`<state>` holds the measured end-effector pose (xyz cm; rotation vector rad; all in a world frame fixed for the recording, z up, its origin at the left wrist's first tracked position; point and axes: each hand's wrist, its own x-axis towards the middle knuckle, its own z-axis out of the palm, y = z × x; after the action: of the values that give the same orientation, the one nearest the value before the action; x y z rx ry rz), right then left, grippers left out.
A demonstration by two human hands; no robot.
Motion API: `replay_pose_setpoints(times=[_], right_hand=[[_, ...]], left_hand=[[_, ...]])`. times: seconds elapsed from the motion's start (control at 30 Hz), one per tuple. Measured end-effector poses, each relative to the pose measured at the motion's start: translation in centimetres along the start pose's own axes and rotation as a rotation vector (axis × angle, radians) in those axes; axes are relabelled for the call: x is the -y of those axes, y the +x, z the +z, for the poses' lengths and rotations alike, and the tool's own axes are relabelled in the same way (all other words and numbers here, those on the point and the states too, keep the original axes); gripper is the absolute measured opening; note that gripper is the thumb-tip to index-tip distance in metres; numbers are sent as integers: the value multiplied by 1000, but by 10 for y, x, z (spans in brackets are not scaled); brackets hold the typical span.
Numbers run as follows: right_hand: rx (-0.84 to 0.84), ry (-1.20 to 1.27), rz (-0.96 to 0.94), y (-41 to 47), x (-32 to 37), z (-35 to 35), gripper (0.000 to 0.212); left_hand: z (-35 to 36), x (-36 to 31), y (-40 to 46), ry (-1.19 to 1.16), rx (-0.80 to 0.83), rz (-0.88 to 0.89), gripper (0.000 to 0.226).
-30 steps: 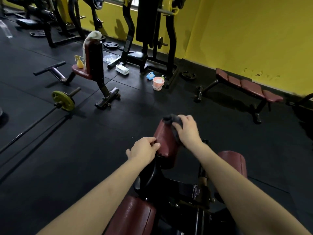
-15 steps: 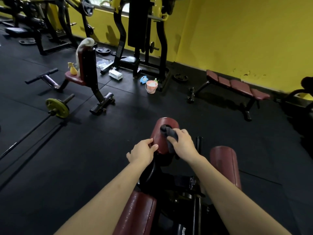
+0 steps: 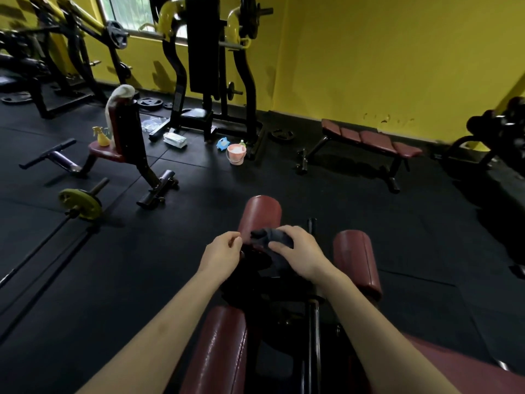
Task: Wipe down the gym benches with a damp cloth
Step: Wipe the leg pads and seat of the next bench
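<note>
Your dark grey crumpled cloth point(image 3: 272, 237) sits bunched at the near end of the upright maroon padded roller point(image 3: 260, 216), gripped by your right hand point(image 3: 295, 251) with fingers curled over it. Half a second ago it was pressed higher against the roller's side; now it has slid down to the base, so that pad looks nearly covered (the far face is hidden). Your left hand point(image 3: 223, 253) has come off the roller and hovers just beside it, fingers loosely curled, holding nothing. The second maroon roller point(image 3: 355, 260) to the right probably comes next, and the long maroon flat bench point(image 3: 369, 139) by the yellow wall stands well apart.
</note>
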<state>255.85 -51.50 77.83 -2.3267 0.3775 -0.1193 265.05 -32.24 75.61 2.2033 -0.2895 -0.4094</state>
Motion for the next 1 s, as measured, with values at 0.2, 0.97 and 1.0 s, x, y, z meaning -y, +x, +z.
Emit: replay_pose_setpoints(times=[0.2,0.97,1.0], right_hand=[[-276,316,-27,-87,-13,-56,23],[-579,564,375,-422,-311,-205,11],[-564,569,397,-417,-323,-204,12]], left_hand=[[35,-53,-76,69,-132,238,38],[408,-164,-323,363,107,511,40],[419,-161,-316,379,125,490,40]])
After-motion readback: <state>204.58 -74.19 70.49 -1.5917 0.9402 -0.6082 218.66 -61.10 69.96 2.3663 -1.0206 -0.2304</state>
